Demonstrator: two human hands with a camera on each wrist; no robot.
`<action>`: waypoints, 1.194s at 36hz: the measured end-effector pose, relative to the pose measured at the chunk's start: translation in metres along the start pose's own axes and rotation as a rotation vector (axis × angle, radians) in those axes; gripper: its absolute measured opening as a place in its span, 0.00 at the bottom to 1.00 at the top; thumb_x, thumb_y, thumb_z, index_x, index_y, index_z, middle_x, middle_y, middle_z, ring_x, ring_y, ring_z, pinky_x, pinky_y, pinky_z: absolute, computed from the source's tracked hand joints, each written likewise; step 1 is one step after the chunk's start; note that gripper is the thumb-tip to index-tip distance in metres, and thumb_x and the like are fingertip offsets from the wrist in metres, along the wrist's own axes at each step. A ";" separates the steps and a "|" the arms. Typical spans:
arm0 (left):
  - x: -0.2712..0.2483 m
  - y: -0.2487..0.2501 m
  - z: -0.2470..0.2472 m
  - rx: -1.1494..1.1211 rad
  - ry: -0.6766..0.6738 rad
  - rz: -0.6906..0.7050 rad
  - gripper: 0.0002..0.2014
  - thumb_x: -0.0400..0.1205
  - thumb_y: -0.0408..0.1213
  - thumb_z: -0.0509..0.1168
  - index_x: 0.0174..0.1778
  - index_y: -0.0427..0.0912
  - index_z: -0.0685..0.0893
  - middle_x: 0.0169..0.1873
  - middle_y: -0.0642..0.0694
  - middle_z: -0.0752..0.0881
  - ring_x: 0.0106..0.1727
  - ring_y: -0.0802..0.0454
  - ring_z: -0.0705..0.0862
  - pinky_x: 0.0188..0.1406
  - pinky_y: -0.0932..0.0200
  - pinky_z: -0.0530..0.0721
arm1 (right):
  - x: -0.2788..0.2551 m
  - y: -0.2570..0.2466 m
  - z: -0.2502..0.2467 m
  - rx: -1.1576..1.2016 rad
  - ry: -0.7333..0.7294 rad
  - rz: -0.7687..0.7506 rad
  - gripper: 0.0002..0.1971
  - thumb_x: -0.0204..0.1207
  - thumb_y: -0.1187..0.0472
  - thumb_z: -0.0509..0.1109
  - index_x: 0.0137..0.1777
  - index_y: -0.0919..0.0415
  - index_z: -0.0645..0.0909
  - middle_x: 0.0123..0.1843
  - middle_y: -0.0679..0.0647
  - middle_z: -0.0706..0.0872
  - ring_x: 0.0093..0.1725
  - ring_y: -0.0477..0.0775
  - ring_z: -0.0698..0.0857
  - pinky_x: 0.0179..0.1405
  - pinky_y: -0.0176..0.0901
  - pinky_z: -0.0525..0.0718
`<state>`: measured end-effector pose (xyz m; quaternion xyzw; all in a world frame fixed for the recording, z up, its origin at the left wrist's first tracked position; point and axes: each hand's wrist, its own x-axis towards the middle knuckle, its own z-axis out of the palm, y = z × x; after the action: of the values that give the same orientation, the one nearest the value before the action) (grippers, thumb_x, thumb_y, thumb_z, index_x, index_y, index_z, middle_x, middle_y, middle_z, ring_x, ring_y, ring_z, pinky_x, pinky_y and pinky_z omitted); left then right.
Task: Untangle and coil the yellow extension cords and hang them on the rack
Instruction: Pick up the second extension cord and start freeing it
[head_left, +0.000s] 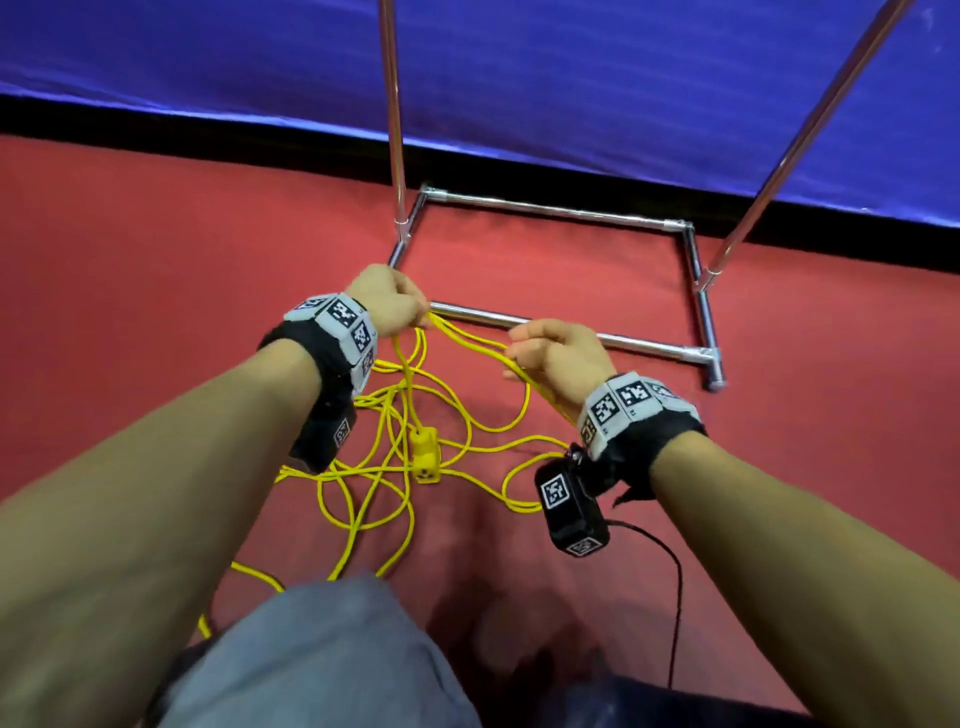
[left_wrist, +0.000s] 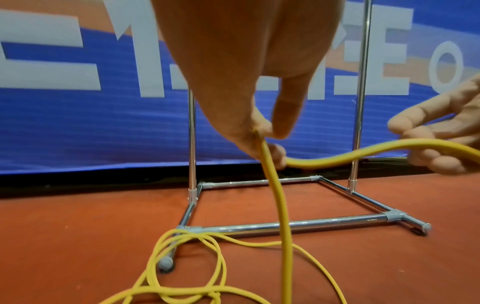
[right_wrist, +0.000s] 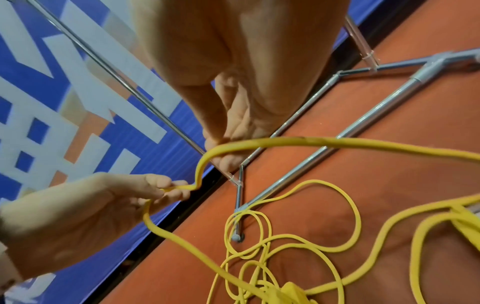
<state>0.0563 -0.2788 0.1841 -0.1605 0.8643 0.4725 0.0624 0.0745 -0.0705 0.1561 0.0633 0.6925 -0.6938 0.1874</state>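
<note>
Left hand (head_left: 387, 301) pinches the cord (head_left: 467, 340) at frame centre; right hand (head_left: 553, 358) grips the same span just to its right; the span runs left-right between them. Remaining tangle (head_left: 395, 467) lies lower centre, rack (head_left: 550, 327) behind the hands.

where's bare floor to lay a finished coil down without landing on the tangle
Free: the red floor left of the left hand, and the patch inside the rack base. Also right of the rack. Crowded: beneath both hands, where yellow cord loops around the yellow plug block; the right hand holds strands there.
</note>
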 end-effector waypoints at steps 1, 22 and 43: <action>0.003 -0.007 0.007 -0.012 0.054 0.011 0.10 0.79 0.21 0.63 0.36 0.37 0.84 0.30 0.45 0.86 0.21 0.66 0.83 0.19 0.71 0.76 | 0.003 0.007 -0.001 0.049 0.027 -0.008 0.12 0.72 0.82 0.61 0.42 0.67 0.82 0.35 0.62 0.82 0.33 0.57 0.82 0.46 0.48 0.88; -0.012 -0.027 0.155 0.459 -0.503 0.291 0.13 0.71 0.28 0.57 0.26 0.43 0.83 0.25 0.40 0.87 0.28 0.49 0.85 0.31 0.64 0.77 | 0.018 0.159 -0.074 -0.593 0.532 0.621 0.14 0.74 0.62 0.71 0.57 0.69 0.86 0.55 0.66 0.88 0.57 0.66 0.87 0.54 0.49 0.85; -0.017 -0.125 0.236 0.910 -0.636 0.384 0.24 0.79 0.48 0.66 0.66 0.41 0.72 0.61 0.43 0.82 0.67 0.41 0.75 0.62 0.46 0.66 | 0.040 0.200 -0.045 -0.502 0.402 0.521 0.27 0.67 0.54 0.79 0.62 0.54 0.70 0.50 0.63 0.84 0.46 0.67 0.88 0.50 0.60 0.88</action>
<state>0.1038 -0.1406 -0.0403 0.1915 0.9327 0.0819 0.2943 0.1001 -0.0274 -0.0469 0.3231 0.8239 -0.4063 0.2275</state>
